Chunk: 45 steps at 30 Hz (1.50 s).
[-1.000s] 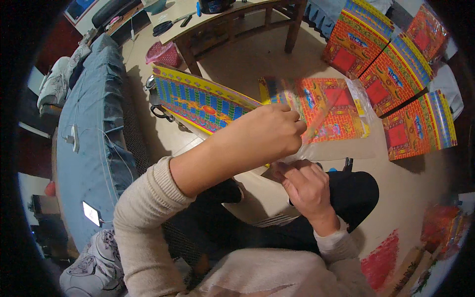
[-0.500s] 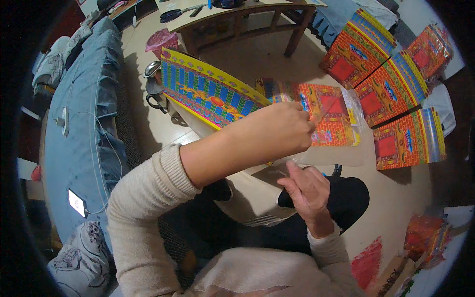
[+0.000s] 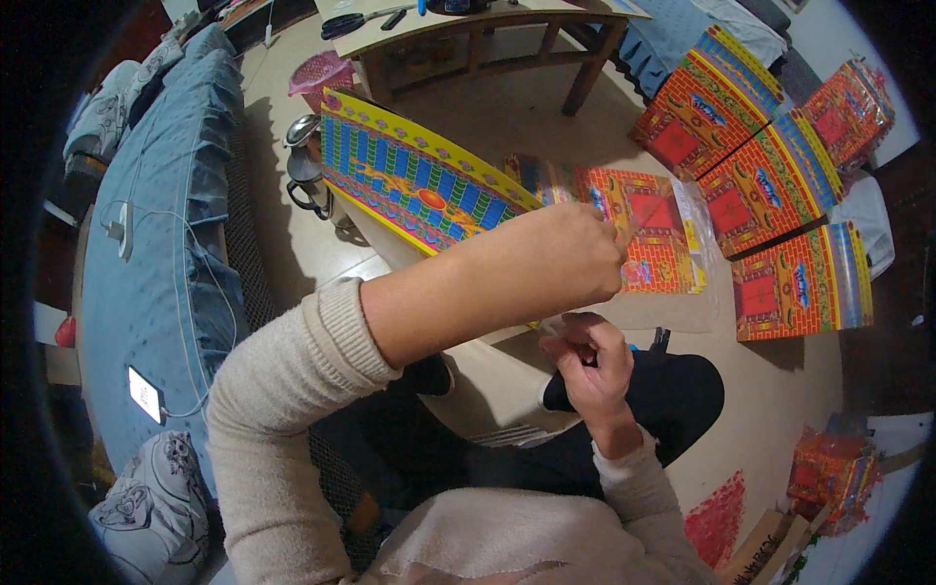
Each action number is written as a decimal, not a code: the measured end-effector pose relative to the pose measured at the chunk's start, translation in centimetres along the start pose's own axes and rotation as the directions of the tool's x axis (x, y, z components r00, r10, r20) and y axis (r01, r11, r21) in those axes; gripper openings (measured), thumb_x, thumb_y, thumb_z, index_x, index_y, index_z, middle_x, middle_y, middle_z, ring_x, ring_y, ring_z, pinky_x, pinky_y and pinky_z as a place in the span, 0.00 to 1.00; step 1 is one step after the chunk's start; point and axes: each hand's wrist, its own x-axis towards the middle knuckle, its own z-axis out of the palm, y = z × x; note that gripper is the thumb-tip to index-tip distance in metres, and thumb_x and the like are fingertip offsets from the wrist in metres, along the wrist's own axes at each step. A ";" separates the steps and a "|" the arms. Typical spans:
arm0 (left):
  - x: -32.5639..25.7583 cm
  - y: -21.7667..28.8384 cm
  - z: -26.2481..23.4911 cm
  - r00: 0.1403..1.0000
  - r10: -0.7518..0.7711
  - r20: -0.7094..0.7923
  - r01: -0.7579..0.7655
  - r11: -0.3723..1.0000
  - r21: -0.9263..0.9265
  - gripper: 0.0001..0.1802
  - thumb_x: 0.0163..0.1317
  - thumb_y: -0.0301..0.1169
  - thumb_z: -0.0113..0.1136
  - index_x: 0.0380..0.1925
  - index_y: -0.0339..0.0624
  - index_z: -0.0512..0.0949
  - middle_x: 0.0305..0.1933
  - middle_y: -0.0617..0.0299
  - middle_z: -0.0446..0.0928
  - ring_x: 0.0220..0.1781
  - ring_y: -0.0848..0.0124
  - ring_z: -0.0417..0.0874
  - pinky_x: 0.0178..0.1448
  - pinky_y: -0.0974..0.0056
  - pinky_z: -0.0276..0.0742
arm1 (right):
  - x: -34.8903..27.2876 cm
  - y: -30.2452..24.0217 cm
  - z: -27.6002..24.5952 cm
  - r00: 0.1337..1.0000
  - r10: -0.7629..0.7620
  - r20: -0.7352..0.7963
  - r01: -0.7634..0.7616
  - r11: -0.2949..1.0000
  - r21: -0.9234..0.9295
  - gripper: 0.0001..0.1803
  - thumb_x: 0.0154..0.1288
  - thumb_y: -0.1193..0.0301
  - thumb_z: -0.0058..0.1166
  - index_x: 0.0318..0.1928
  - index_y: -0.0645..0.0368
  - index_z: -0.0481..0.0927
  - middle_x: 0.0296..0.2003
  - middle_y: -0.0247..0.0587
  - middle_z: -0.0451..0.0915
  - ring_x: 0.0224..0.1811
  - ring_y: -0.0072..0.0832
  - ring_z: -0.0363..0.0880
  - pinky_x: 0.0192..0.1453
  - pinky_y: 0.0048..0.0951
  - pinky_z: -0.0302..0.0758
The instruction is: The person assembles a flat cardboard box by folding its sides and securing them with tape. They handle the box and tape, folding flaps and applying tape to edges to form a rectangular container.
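Observation:
My left forearm reaches across to the right, and my left hand [image 3: 588, 252] is closed in a fist; whatever its fingers hold is hidden behind it. Just below, my right hand [image 3: 597, 369] has its thumb and fingers curled together. A faint clear glint shows at its fingertips, too blurred to name. Beyond my left forearm stands a tilted printed cardboard panel [image 3: 414, 185], yellow-edged with blue stripes and a round red-gold motif. Past my left fist lie red brick-patterned printed sheets [image 3: 655, 210], with a clear plastic bag [image 3: 720, 263] along their right side.
Several brick-patterned cardboard pieces [image 3: 795, 292] stand at the right. A wooden table [image 3: 487, 29] is at the back, with a pink basket [image 3: 322, 78] and metal kettle [image 3: 310, 175] left of it. A blue-covered sofa [image 3: 156, 263] runs along the left, a phone [image 3: 146, 395] on it.
My right hand has moved slightly left and up, its fingers curling in closer to the thumb. My left fist has shifted slightly right and stays closed.

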 end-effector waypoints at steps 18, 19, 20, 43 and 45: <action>0.0 -0.2 -0.4 1.000 0.023 0.004 -0.023 0.997 -0.068 0.05 0.53 0.33 0.65 0.21 0.46 0.82 0.35 0.65 0.79 0.44 0.64 0.82 0.49 0.60 0.80 | 0.1 0.7 0.0 0.909 0.416 -0.009 -0.415 0.909 0.039 0.21 0.62 0.70 0.74 0.53 0.60 0.82 0.35 0.39 0.86 0.32 0.26 0.85 0.38 0.30 0.81; 0.0 -0.2 -0.7 1.000 0.022 0.012 -0.021 0.998 -0.066 0.05 0.53 0.33 0.65 0.21 0.46 0.81 0.35 0.65 0.78 0.44 0.64 0.82 0.49 0.60 0.80 | 0.1 0.7 0.1 0.906 0.423 -0.010 -0.422 0.905 0.051 0.22 0.62 0.70 0.74 0.54 0.61 0.82 0.35 0.39 0.86 0.32 0.25 0.85 0.38 0.30 0.81; 0.0 -0.2 -0.7 1.000 0.025 0.015 -0.024 0.997 -0.067 0.06 0.53 0.33 0.64 0.21 0.46 0.81 0.34 0.65 0.78 0.44 0.64 0.82 0.49 0.60 0.80 | 0.1 0.8 0.2 0.906 0.423 -0.012 -0.421 0.905 0.058 0.21 0.63 0.70 0.74 0.54 0.61 0.81 0.35 0.39 0.86 0.33 0.24 0.85 0.39 0.29 0.81; 0.8 -0.7 -1.4 0.999 0.006 0.053 0.001 0.990 -0.140 0.12 0.51 0.29 0.62 0.37 0.42 0.83 0.35 0.60 0.77 0.43 0.60 0.82 0.50 0.57 0.81 | -2.9 8.7 3.1 0.682 0.731 0.004 -0.692 0.644 0.327 0.18 0.69 0.70 0.67 0.55 0.58 0.77 0.39 0.32 0.84 0.40 0.18 0.81 0.48 0.23 0.78; 0.4 -0.7 -1.2 0.998 -0.022 0.063 0.031 0.990 -0.141 0.12 0.50 0.29 0.62 0.36 0.42 0.83 0.35 0.60 0.77 0.42 0.61 0.82 0.49 0.57 0.81 | -2.6 6.0 2.0 0.727 0.685 -0.037 -0.636 0.694 0.337 0.13 0.69 0.73 0.66 0.51 0.59 0.80 0.39 0.32 0.84 0.40 0.17 0.81 0.46 0.23 0.77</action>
